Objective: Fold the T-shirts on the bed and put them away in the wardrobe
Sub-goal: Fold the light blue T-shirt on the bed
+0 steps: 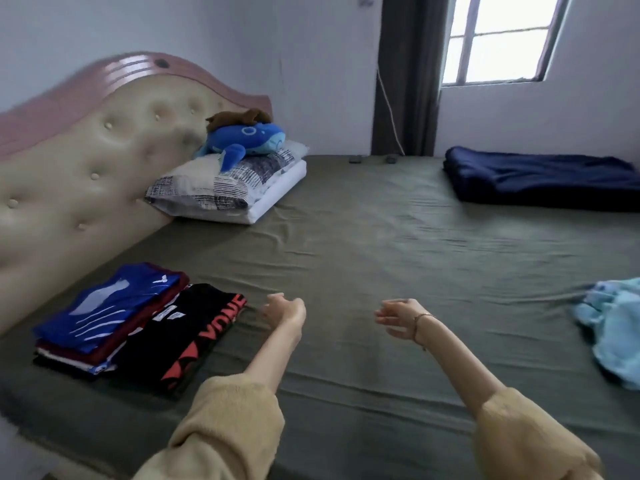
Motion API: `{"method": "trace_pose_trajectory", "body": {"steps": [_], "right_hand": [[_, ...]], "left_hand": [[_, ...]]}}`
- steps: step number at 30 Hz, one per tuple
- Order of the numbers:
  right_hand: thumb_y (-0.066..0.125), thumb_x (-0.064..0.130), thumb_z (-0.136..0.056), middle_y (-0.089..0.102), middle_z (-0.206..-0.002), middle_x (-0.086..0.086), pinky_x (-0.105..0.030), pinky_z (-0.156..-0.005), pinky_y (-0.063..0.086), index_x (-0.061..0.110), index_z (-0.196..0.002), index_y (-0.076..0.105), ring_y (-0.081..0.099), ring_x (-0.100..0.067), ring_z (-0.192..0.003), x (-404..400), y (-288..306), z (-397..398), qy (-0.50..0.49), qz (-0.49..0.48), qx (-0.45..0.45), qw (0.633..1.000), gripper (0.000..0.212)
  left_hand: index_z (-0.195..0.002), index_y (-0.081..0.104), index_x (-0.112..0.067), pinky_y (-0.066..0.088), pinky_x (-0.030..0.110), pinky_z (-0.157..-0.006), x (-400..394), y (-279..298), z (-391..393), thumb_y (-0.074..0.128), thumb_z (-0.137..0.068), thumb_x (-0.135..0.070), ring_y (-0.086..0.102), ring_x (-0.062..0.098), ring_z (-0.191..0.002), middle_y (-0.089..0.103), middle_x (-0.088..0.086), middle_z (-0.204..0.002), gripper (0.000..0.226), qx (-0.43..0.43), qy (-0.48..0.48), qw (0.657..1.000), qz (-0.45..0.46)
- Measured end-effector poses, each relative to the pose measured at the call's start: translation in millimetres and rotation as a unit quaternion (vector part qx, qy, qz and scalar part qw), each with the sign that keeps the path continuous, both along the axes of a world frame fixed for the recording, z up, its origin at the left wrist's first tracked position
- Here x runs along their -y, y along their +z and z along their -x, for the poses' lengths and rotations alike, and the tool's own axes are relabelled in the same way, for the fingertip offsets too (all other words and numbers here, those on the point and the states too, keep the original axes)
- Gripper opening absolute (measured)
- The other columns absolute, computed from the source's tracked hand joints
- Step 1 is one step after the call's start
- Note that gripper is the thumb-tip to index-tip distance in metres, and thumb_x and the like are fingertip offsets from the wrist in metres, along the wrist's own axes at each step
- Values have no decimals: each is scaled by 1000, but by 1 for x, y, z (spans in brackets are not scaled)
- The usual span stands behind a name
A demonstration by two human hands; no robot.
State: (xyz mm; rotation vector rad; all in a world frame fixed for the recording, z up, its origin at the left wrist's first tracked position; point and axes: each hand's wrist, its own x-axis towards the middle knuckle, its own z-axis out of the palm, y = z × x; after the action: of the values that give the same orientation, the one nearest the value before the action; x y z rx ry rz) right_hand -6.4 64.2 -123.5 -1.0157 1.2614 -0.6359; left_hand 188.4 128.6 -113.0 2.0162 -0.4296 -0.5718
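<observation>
My left hand (284, 311) hangs just beside the folded black T-shirt (188, 336), fingers loosely curled on nothing; my right hand (398, 318) hovers over the middle of the bed (381, 244), fingers slack and empty too. The black shirt lies against a folded stack topped by a blue T-shirt (110, 308), near the bed's headboard edge. A crumpled light-blue garment (613, 327) waits at the right edge. I judge the folding is between shirts: next I should reach for that one and spread it flat.

Light blue garment (613, 327) cut off at right edge, lower stacked shirts (76, 358) mostly covered
</observation>
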Motion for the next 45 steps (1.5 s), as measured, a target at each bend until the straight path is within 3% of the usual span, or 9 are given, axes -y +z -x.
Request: {"method": "trace_pose_trajectory", "body": {"steps": [11,17,24,30,32,34,36,40,45], "right_hand": [[52,2,-90,61,-80,-6,-23,-58,36,7,-103,59,54,-18,-68,13,-16,297,-238,30,-123,963,16],[64,5,-81,61,-120,-19,-31,-88,42,3,-116,61,55,-33,-112,7,-26,378,-332,38,-252,908,34],[69,4,-74,61,-112,-16,-36,-88,46,3,-117,57,57,-30,-106,21,-68,407,-395,-5,-171,903,45],[71,8,-71,62,-108,-17,-32,-74,43,3,-119,53,60,-29,-99,31,-104,426,-467,-7,-90,880,52],[71,9,-74,58,-116,-18,-38,-78,50,5,-121,50,60,-33,-95,23,-91,414,-494,-17,-54,868,52],[67,5,-80,50,-109,-18,-37,-60,56,3,-125,44,56,-24,-73,19,-78,406,-511,-40,26,858,51],[66,4,-83,47,-105,-19,-31,-39,53,1,-128,41,52,-21,-63,21,-72,400,-515,-43,86,852,52],[65,14,-86,57,-97,-19,-37,-58,56,8,-124,41,62,-22,-65,23,-53,380,-474,-64,210,853,46],[51,23,-94,50,-129,-2,-32,-77,47,12,-134,44,60,-13,-98,19,-29,347,-406,-23,235,883,42]], "left_hand": [[-121,53,-5,40,27,-93,102,-25,290,59,-86,-7,50,27,-119,52,16,-129,36,-58,-310,949,-28],[-107,56,-8,46,38,-93,126,-45,395,58,-85,-2,56,34,-115,61,23,-120,23,-106,-434,893,-48],[-131,40,-4,49,38,-94,121,-72,471,72,-80,-18,57,28,-114,55,12,-127,61,-178,-499,844,-85],[-104,63,-9,53,36,-88,117,-77,486,64,-86,-12,64,27,-103,66,13,-116,18,-178,-511,841,-26],[-101,63,-12,55,22,-72,118,-69,479,60,-89,-10,66,20,-87,69,8,-105,12,-204,-531,822,-26],[-109,61,-10,43,9,-45,118,-54,469,55,-92,-8,61,6,-59,69,-5,-75,18,-232,-534,813,-19],[-117,59,-11,41,10,-42,118,-39,458,51,-94,-7,57,-1,-46,64,-16,-54,25,-270,-531,803,-14],[-103,58,-17,42,20,-63,121,-17,442,45,-92,-11,56,7,-68,66,-13,-62,17,-347,-499,794,8],[-76,54,-15,38,19,-51,112,20,407,49,-84,-20,54,6,-50,59,-11,-45,10,-380,-454,803,70]]}}
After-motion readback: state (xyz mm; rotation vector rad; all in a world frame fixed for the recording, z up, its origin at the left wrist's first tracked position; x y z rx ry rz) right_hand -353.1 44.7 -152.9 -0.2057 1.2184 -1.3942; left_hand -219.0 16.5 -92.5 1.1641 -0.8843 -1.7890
